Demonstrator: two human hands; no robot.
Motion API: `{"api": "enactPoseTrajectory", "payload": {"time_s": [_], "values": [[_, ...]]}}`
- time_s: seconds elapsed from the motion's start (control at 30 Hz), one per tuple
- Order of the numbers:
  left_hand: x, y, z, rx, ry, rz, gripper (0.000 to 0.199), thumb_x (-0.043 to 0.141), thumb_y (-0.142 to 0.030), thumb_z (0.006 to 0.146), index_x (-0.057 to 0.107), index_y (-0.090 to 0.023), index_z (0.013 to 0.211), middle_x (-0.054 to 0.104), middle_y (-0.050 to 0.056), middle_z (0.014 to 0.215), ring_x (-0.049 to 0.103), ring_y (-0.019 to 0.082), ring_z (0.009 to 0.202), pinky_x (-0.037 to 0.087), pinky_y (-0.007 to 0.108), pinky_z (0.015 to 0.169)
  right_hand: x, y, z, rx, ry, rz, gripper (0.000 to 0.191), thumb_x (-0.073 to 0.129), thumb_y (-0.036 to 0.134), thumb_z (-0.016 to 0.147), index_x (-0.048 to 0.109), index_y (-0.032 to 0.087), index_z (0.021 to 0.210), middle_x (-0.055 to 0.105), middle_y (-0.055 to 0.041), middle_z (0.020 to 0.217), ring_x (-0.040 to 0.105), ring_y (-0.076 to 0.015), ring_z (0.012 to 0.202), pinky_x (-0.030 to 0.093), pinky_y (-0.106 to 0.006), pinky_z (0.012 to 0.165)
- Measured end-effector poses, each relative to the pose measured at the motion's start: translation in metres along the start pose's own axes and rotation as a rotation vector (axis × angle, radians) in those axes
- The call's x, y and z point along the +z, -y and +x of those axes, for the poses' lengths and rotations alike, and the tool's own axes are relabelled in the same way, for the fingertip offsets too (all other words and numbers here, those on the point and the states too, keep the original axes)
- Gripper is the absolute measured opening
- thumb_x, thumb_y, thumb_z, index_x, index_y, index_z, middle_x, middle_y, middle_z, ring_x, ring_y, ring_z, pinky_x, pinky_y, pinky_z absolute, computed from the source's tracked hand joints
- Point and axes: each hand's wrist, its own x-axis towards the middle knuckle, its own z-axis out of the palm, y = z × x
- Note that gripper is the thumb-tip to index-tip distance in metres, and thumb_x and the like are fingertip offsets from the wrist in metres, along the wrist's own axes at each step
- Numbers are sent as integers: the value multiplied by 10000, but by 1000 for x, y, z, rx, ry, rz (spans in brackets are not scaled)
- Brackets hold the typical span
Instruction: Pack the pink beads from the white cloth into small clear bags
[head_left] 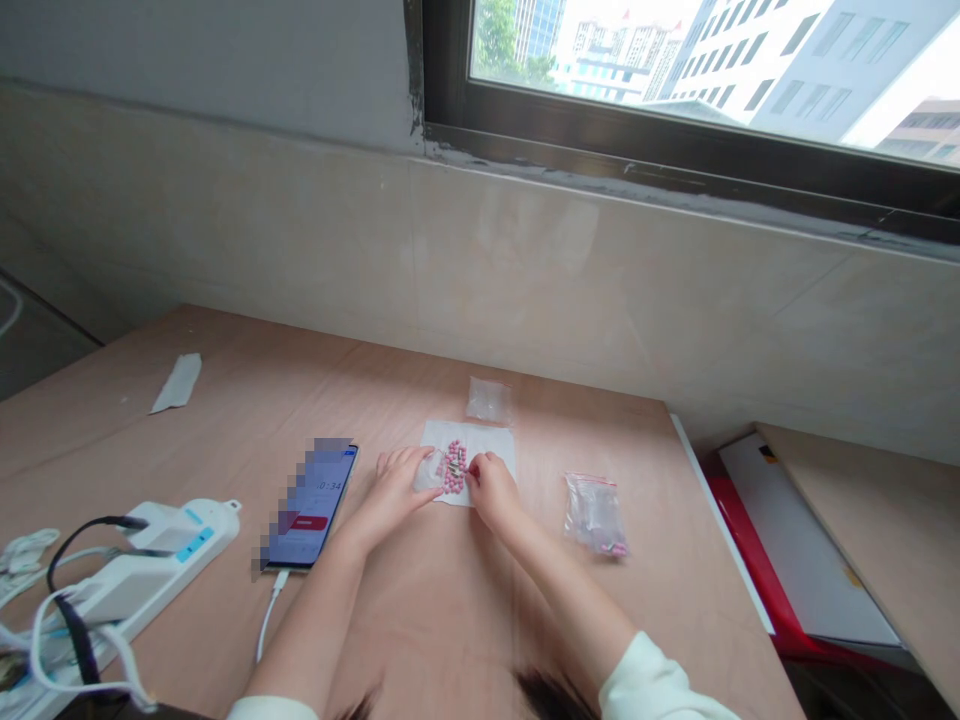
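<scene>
A pile of small pink beads (454,482) with some metallic pieces lies on a sheet of white paper (491,436). At the pile's left side, my left hand (401,485) holds a small clear plastic bag (429,472) between thumb and fingers. My right hand (491,485) is at the right edge of the pile, its fingertips pinched together. Whatever sits between those fingertips is too small to make out. Behind the paper lies another clear bag (489,400). Farther right rests a zip bag (595,512) with a few pink pieces in its lower corner.
A phone (311,515) with a lit screen lies left of my left arm, a white cable plugged into it. Beyond it is a white power strip (161,570) with plugs and cords. A white paper scrap (178,382) lies at the far left. A wall and window stand behind the table.
</scene>
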Motion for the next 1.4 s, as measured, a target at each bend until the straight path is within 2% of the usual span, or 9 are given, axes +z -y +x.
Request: {"api": "enactPoseTrajectory", "payload": {"time_s": [0.13, 0.27, 0.47, 0.63, 0.87, 1.03, 1.4], "values": [[3, -3, -1, -13, 24, 53, 449, 568, -317, 663, 451, -174, 1072, 533, 81, 1089, 432, 233, 1058, 240, 389, 931, -2, 5, 1, 26, -52, 109, 99, 458, 137, 716, 551, 151, 685, 560, -59, 743, 493, -150, 692, 359, -246, 627], [7, -7, -2, -9, 22, 70, 438, 541, -320, 686, 435, -170, 1084, 525, 81, 1109, 424, 228, 1068, 232, 387, 933, -4, 15, 0, -104, -50, 319, 85, 496, 176, 716, 564, 169, 767, 585, -36, 793, 500, -132, 696, 376, -242, 670], [1, -8, -4, -50, -29, 91, 461, 565, -310, 665, 440, -155, 1081, 527, 86, 1110, 426, 233, 1061, 255, 371, 917, 2, 6, 1, 47, -65, 100, 113, 473, 98, 688, 552, 143, 755, 547, -80, 807, 477, -184, 813, 362, -272, 703], [0, -3, -3, -48, -23, 100, 455, 562, -308, 662, 441, -162, 1075, 514, 85, 1127, 416, 236, 1073, 245, 377, 920, 4, 0, 5, 21, -39, 86, 100, 463, 107, 700, 550, 157, 706, 533, -63, 764, 475, -172, 781, 358, -257, 681], [5, -1, 4, -63, -1, 114, 444, 544, -327, 670, 432, -193, 1078, 510, 80, 1135, 418, 235, 1078, 219, 403, 928, -3, 19, 9, -97, -51, 264, 66, 497, 175, 708, 554, 167, 740, 563, -39, 770, 489, -145, 751, 360, -236, 683], [1, 2, 4, -64, -12, 125, 472, 559, -320, 658, 437, -164, 1087, 502, 100, 1146, 416, 245, 1084, 248, 376, 919, 1, 13, 9, 85, -36, 68, 85, 520, 164, 677, 549, 146, 755, 550, -82, 803, 489, -181, 800, 349, -250, 678], [-3, -7, -4, -96, 12, 111, 448, 533, -299, 676, 435, -159, 1090, 505, 94, 1144, 409, 239, 1091, 241, 373, 925, 5, 16, 19, 178, 56, 9, 64, 477, 129, 644, 519, 142, 691, 559, -89, 777, 502, -161, 695, 330, -232, 576]]}}
